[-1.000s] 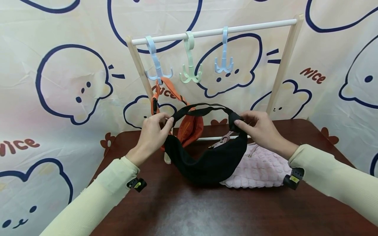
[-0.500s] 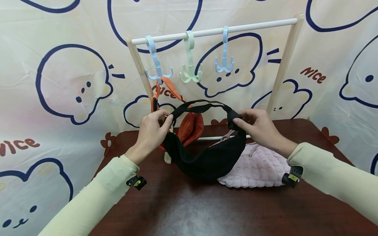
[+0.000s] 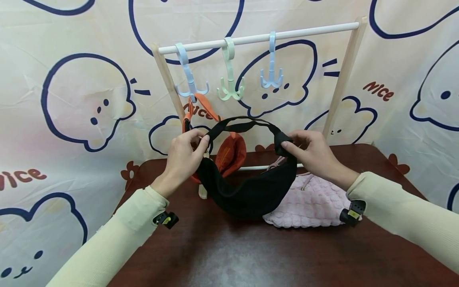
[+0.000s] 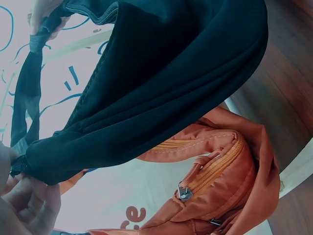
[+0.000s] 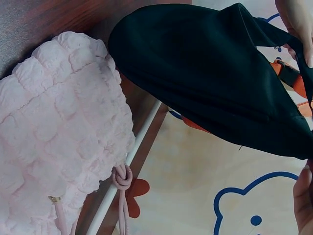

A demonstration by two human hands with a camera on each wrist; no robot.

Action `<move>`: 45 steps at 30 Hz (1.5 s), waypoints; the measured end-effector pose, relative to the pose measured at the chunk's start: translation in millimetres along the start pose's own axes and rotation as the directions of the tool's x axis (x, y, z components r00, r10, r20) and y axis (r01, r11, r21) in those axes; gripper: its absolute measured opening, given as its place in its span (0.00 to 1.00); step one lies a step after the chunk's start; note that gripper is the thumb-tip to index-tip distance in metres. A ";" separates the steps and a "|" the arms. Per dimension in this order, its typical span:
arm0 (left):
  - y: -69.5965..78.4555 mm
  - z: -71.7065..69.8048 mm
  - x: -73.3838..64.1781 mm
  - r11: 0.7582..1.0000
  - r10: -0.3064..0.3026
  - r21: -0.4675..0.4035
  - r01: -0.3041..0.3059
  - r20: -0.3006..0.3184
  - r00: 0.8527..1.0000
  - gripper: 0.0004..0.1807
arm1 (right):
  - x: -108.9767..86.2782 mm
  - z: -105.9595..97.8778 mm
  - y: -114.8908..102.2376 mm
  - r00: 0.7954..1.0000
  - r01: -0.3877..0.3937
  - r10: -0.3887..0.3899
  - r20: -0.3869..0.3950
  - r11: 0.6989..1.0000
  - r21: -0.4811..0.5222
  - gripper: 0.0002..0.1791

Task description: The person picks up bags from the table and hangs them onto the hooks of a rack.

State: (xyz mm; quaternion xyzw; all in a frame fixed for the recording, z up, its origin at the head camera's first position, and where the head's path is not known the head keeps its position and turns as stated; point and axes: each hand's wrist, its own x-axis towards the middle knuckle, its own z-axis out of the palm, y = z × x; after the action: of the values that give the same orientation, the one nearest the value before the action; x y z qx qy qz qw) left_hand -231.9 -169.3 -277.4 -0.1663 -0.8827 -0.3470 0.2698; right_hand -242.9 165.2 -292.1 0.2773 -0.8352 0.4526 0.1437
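Observation:
A black shoulder bag (image 3: 247,195) with a zipper hangs in the air between both hands, its strap (image 3: 247,123) arched above the body. My left hand (image 3: 183,157) pinches the strap's left end where it meets the bag. At the knotted right end, my right hand (image 3: 313,153) grips the strap between thumb and fingers. Behind the black bag, an orange bag (image 3: 231,153) hangs by its strap from the left blue hook hanger (image 3: 188,71); part of it is hidden. A pink quilted bag (image 3: 310,201) lies on the table, partly covered by the black bag.
A white rail (image 3: 297,34) on wooden posts carries a green hook hanger (image 3: 229,71) in the middle and another blue hook hanger (image 3: 271,63) to its right. The rack stands on a dark brown table (image 3: 229,255), before a printed cloth backdrop (image 3: 89,103).
Both hands have lifted the black bag slightly, and it has shifted a little to the left. Their hold on the strap looks the same.

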 end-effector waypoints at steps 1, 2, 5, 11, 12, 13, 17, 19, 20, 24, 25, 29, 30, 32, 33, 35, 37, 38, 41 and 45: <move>0.5 -0.2 0.2 1.000 0.001 0.001 -0.001 -0.001 1.000 0.10 | 0.2 0.1 -0.5 1.000 -0.001 0.001 -0.001 1.000 -0.002 0.10; 0.8 -0.4 0.5 1.000 0.000 0.001 0.000 -0.001 1.000 0.10 | 0.4 0.1 -1.0 1.000 -0.002 0.002 -0.003 1.000 -0.003 0.10; 1.8 -1.2 1.5 1.000 0.002 0.004 -0.002 -0.006 1.000 0.10 | 1.6 0.0 -3.2 1.000 -0.007 0.007 -0.007 1.000 0.002 0.09; 4.1 -3.1 4.2 1.000 0.008 0.003 -0.008 -0.016 1.000 0.11 | 5.0 -1.3 -6.1 1.000 0.002 -0.002 -0.026 1.000 0.000 0.10; 4.5 -3.6 4.6 1.000 0.008 0.002 -0.008 -0.015 1.000 0.11 | 5.3 -1.6 -6.5 1.000 0.005 -0.005 -0.029 1.000 -0.001 0.10; 4.8 -4.0 4.9 1.000 0.008 0.000 -0.008 -0.015 1.000 0.11 | 5.9 -1.8 -6.7 0.999 0.007 -0.007 -0.032 1.000 -0.004 0.10; 5.6 -5.3 6.1 1.000 0.017 -0.001 -0.017 -0.019 1.000 0.11 | 7.3 -2.5 -7.6 0.999 0.008 -0.008 -0.038 1.000 -0.015 0.09; 5.7 -5.5 6.8 1.000 0.022 0.003 -0.022 -0.024 0.999 0.11 | 8.2 -2.6 -7.8 0.999 -0.001 0.000 -0.038 1.000 -0.022 0.09; 5.8 -5.6 7.1 1.000 0.025 0.006 -0.025 -0.028 0.999 0.11 | 8.6 -2.6 -7.8 0.999 -0.005 0.004 -0.039 1.000 -0.024 0.09; 6.2 -5.7 8.1 1.000 0.029 0.011 -0.029 -0.035 0.999 0.11 | 10.0 -2.9 -7.7 0.999 -0.013 0.012 -0.040 0.999 -0.033 0.09; 6.3 -5.8 8.3 1.000 0.029 0.010 -0.029 -0.035 0.999 0.11 | 10.3 -3.0 -8.0 0.999 -0.014 0.013 -0.040 0.999 -0.033 0.09; 6.5 -6.5 8.9 1.000 0.027 0.004 -0.027 -0.037 0.999 0.11 | 12.0 -3.4 -10.4 0.999 -0.008 0.007 -0.044 0.999 -0.031 0.09; 6.7 -6.8 9.0 1.000 0.028 0.002 -0.027 -0.038 0.999 0.11 | 12.3 -3.5 -11.2 0.999 -0.005 0.004 -0.045 1.000 -0.029 0.09; 6.9 -7.0 9.2 1.000 0.030 -0.002 -0.030 -0.039 0.999 0.11 | 12.5 -3.6 -12.7 0.999 -0.001 -0.001 -0.048 1.000 -0.029 0.09; 7.1 -7.2 9.2 1.000 0.031 -0.003 -0.031 -0.040 0.999 0.11 | 12.7 -3.5 -13.3 0.999 0.000 -0.002 -0.051 1.000 -0.030 0.09; 7.4 -7.6 9.5 0.999 0.033 -0.004 -0.033 -0.041 0.999 0.11 | 13.1 -3.1 -13.8 0.998 0.002 -0.004 -0.055 1.000 -0.027 0.09; 7.3 -7.9 9.7 0.999 0.033 -0.005 -0.033 -0.043 0.999 0.11 | 13.6 -2.7 -14.5 0.998 0.003 -0.004 -0.058 1.000 -0.025 0.09; 6.9 -7.9 9.8 0.999 0.032 -0.005 -0.032 -0.044 0.999 0.11 | 13.9 -2.5 -14.8 0.998 0.003 -0.004 -0.059 1.000 -0.025 0.09; 6.8 -8.7 10.4 1.000 0.028 -0.008 -0.028 -0.048 0.998 0.11 | 15.4 -2.3 -15.8 0.998 0.005 -0.006 -0.061 1.000 -0.028 0.09; 7.4 -9.2 11.7 0.999 0.033 -0.010 -0.033 -0.053 0.998 0.11 | 17.6 -2.8 -17.2 0.998 0.015 -0.017 -0.066 1.000 -0.026 0.09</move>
State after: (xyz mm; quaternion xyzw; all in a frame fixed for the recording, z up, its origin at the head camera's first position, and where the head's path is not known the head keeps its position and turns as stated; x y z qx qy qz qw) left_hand -234.4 -169.4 -261.0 -0.1731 -0.8705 -0.3514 0.2979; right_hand -247.0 154.2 -270.3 0.2669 -0.8335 0.4496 0.1784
